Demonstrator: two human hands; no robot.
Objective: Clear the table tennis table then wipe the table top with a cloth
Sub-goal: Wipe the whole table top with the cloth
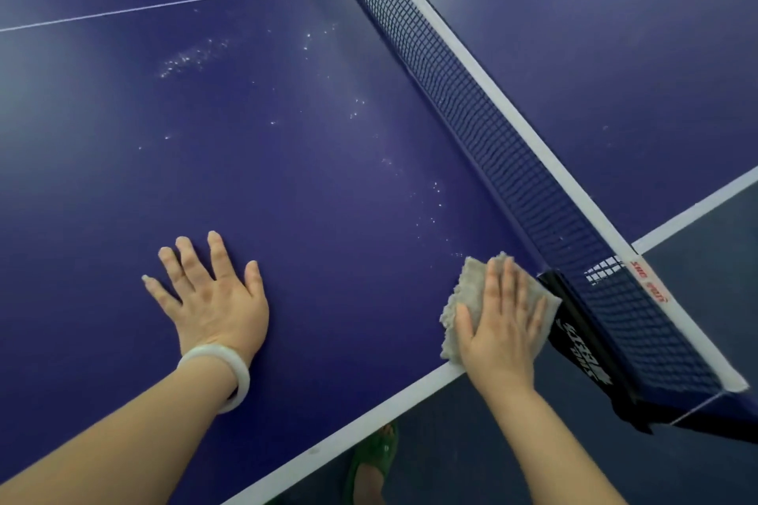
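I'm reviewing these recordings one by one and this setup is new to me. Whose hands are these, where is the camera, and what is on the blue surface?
There is no machine here. A person wears a wide-angle camera on the head, so this single picture looks down along their own arms.

The blue surface is a table tennis table, with its net running across it and clamped at the near edge. The left hand, with a pale bangle on the wrist, rests flat on the table with its fingers spread and holds nothing. The right hand presses a grey cloth flat on the table beside the net. Pale specks are scattered across the top.
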